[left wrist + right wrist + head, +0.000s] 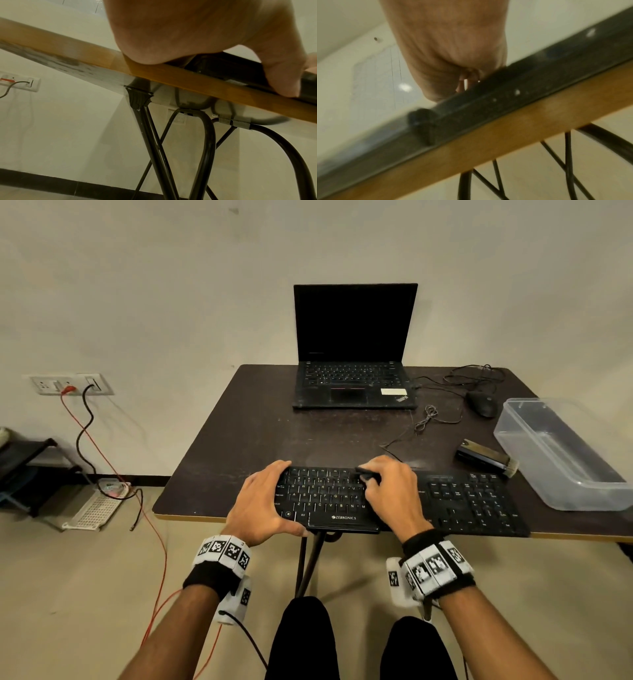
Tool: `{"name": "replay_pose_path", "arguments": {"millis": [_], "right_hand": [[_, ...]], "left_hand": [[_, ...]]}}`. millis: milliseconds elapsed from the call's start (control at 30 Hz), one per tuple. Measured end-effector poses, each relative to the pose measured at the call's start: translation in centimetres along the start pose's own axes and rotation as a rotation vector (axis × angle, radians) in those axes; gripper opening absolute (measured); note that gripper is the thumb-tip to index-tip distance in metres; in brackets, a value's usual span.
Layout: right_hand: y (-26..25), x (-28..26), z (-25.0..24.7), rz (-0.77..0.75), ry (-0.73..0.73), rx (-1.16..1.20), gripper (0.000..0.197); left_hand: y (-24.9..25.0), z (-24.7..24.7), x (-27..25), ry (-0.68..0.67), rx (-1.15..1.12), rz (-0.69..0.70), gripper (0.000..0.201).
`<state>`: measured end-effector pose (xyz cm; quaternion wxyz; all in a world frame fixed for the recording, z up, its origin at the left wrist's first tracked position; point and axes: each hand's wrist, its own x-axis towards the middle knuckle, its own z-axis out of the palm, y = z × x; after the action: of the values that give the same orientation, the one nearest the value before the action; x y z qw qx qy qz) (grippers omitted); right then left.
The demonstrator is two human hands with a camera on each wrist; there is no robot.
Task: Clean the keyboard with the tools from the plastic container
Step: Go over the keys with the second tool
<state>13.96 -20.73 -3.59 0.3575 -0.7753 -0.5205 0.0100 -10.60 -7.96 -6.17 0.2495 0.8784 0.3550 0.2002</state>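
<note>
A black keyboard (462,501) lies along the front edge of the dark table (260,433). My left hand (270,501) grips the keyboard's left end, fingers over the back edge and thumb on the front edge. In the left wrist view the thumb (283,74) presses the keyboard's front side (240,70). My right hand (371,479) hovers over the middle keys and pinches a small dark tool (367,473) against the top rows. The right wrist view is blurred; it shows the right hand (450,54) above the keyboard's front side (488,105), and the tool is hidden.
A clear plastic container (561,457) stands at the right, with a flat bristle brush (486,458) lying beside it. An open laptop (354,347), a mouse (483,402) and loose cables (424,419) fill the back. Wall sockets (68,385) and floor cords lie left.
</note>
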Motion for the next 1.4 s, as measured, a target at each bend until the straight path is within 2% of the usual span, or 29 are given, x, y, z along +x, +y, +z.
{"name": "replay_pose_path", "arguments": {"millis": [67,200,367,500,633,767,933,1067,1100,1200,1233,1333,1400], "right_hand": [[0.5,-1.4,-0.6,-0.011,-0.010,0.048,0.027],[2.0,-1.9,-2.0,0.097,0.141,-0.023,0.029],[1.5,-4.7,-1.7,-0.043,0.071,-0.076,0.034],[2.2,-5.2,-2.0,0.004,0.164,-0.129,0.037],[1.4,-7.5,-0.9,-0.169,0.142,-0.118,0.040],[2.4,-8.0,-1.4,-0.045,0.240,-0.097,0.042],[1.9,-10.2,-1.1,-0.173,0.181,-0.054,0.041],[3.3,-8.6,-1.8,0.012,0.317,-0.064,0.041],[2.8,-8.6,-1.6,0.005,0.303,-0.075,0.041],[2.2,-9.1,-1.1,-0.147,0.208,-0.084,0.041],[2.6,-8.9,-1.5,-0.137,0.209,-0.070,0.040],[3.8,-7.3,-2.8,0.026,0.279,-0.053,0.037],[3.3,-7.4,-2.6,-0.011,0.250,-0.075,0.038]], "left_hand": [[0.0,0.1,-0.1,0.003,0.003,0.013,0.137],[0.0,0.1,0.0,-0.006,0.008,0.029,0.133],[-0.4,0.3,0.1,-0.011,0.006,0.025,0.132],[-0.4,0.3,0.2,-0.016,0.015,0.021,0.135],[-0.4,0.2,0.2,-0.018,0.007,0.030,0.135],[-0.3,0.2,0.1,-0.013,0.010,0.031,0.133],[0.0,0.0,0.0,-0.001,-0.009,0.023,0.133],[0.2,-0.1,-0.1,-0.002,-0.004,0.016,0.131],[0.2,-0.1,-0.1,-0.002,-0.002,0.016,0.131],[0.2,-0.1,-0.1,-0.002,-0.016,0.017,0.132],[0.3,-0.1,-0.1,-0.001,-0.017,0.020,0.132],[0.1,0.0,0.0,-0.005,0.003,0.027,0.133],[-0.1,0.0,0.1,-0.011,0.002,0.021,0.134]]}}
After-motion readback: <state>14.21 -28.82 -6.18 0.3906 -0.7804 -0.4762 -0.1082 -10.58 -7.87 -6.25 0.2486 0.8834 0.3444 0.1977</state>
